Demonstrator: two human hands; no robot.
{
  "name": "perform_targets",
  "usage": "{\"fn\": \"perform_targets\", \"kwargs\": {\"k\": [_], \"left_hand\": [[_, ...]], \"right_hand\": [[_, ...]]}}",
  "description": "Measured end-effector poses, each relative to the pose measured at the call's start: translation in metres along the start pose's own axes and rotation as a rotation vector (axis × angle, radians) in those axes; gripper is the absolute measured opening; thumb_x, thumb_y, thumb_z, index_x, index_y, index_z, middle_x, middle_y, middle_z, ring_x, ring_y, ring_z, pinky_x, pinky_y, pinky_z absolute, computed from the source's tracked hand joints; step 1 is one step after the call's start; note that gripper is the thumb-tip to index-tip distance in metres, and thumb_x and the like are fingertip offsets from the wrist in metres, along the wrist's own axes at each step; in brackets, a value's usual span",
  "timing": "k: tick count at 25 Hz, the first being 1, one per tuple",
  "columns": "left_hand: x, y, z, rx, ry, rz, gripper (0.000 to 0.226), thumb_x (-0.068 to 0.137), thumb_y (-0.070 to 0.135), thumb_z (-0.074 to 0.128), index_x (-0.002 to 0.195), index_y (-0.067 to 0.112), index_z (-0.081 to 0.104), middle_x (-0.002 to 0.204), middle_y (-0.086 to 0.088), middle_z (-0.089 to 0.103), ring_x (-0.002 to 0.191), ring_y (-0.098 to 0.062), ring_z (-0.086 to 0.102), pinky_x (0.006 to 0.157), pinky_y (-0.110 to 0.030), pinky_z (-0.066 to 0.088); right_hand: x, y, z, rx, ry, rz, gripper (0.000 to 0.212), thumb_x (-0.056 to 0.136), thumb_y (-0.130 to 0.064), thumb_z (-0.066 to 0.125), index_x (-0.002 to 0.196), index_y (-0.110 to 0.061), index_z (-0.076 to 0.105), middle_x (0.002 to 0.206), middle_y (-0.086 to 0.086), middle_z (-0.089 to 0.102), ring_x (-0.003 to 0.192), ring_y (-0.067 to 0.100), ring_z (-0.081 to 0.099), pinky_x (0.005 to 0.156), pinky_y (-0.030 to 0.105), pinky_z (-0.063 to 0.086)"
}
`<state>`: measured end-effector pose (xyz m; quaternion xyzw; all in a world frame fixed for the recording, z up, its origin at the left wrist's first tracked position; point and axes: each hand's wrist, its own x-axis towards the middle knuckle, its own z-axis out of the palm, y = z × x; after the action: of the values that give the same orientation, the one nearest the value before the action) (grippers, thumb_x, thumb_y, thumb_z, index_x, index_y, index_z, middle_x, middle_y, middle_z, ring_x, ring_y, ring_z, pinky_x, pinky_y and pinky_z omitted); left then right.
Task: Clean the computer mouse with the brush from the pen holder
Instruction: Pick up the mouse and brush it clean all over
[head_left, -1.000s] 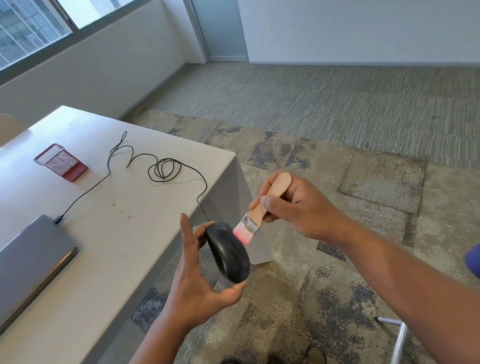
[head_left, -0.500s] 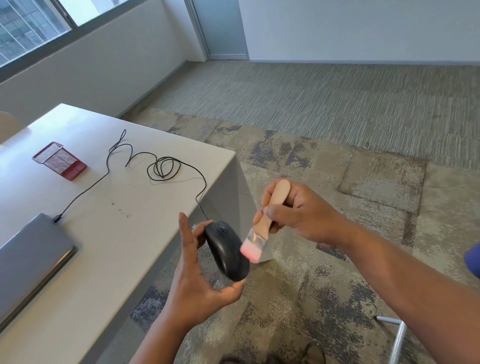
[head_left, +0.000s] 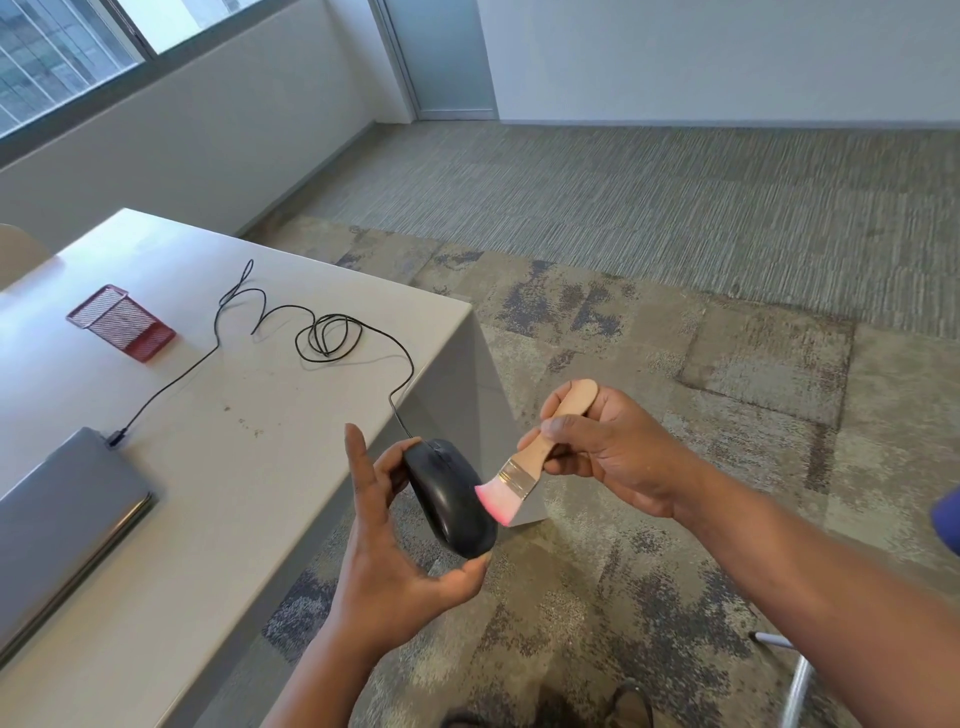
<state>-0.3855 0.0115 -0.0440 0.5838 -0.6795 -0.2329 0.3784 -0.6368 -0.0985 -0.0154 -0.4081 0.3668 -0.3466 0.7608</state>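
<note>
My left hand (head_left: 387, 561) holds a black wired computer mouse (head_left: 448, 493) between thumb and fingers, just off the table's right edge, with its top facing right. My right hand (head_left: 608, 452) grips the wooden handle of a small brush (head_left: 524, 462). The brush's pink bristles (head_left: 497, 501) press against the right side of the mouse. The red mesh pen holder (head_left: 122, 322) lies on its side at the far left of the table.
The mouse's black cable (head_left: 322, 338) coils across the white table (head_left: 234, 467) to a closed grey laptop (head_left: 57, 509) at the near left. Patterned carpet (head_left: 675, 364) spreads to the right. A chair leg (head_left: 795, 680) shows at the lower right.
The brush has swept down the mouse's right side and then back up a little; its bristles now press on the mouse. My left hand keeps the mouse almost still.
</note>
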Motion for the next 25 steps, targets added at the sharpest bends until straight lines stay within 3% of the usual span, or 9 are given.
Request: {"fn": "perform_targets", "kwargs": {"k": [4,8,15,21,25], "left_hand": [[0.001,0.002,-0.002,-0.023,-0.005,-0.008,0.158,0.063,0.037,0.096,0.167,0.026,-0.023,0.153,0.004,0.051,0.143,-0.012,0.053,0.124,-0.032,0.038],[0.003,0.004,0.0,-0.016,-0.027,-0.006,0.158,0.064,0.038,0.095,0.167,0.023,-0.023,0.153,0.007,0.051,0.142,-0.013,0.055,0.123,-0.031,0.039],[0.001,0.005,-0.002,0.004,-0.017,-0.005,0.157,0.064,0.037,0.095,0.168,0.02,-0.021,0.151,-0.001,0.053,0.143,-0.013,0.054,0.122,-0.024,0.037],[0.0,0.004,-0.006,0.01,0.001,-0.03,0.158,0.061,0.037,0.095,0.168,0.025,-0.021,0.152,0.005,0.052,0.145,-0.014,0.052,0.125,-0.03,0.035],[0.0,0.006,-0.004,0.025,-0.018,-0.056,0.157,0.062,0.038,0.094,0.168,0.027,-0.021,0.152,0.006,0.052,0.143,-0.013,0.054,0.125,-0.031,0.036]], "right_hand": [[-0.001,-0.002,-0.002,-0.016,0.084,-0.079,0.011,0.098,0.003,0.057,0.098,-0.008,0.055,0.094,0.022,0.077,0.078,0.022,0.073,0.068,0.027,0.06],[-0.006,0.001,0.013,0.249,-0.065,-0.082,0.016,0.088,-0.006,0.066,0.101,-0.008,0.056,0.099,0.024,0.074,0.083,0.023,0.072,0.074,0.027,0.061],[-0.005,0.008,0.01,0.123,-0.105,-0.04,0.01,0.089,-0.004,0.066,0.096,-0.008,0.06,0.097,0.023,0.075,0.082,0.026,0.07,0.073,0.029,0.062],[-0.003,0.012,-0.009,-0.059,-0.013,-0.072,0.01,0.095,0.0,0.063,0.096,-0.009,0.061,0.099,0.023,0.076,0.087,0.029,0.07,0.074,0.032,0.06],[-0.007,0.005,0.002,0.122,0.03,-0.178,0.017,0.086,-0.009,0.069,0.099,-0.01,0.058,0.101,0.026,0.075,0.083,0.028,0.073,0.071,0.033,0.06]]}}
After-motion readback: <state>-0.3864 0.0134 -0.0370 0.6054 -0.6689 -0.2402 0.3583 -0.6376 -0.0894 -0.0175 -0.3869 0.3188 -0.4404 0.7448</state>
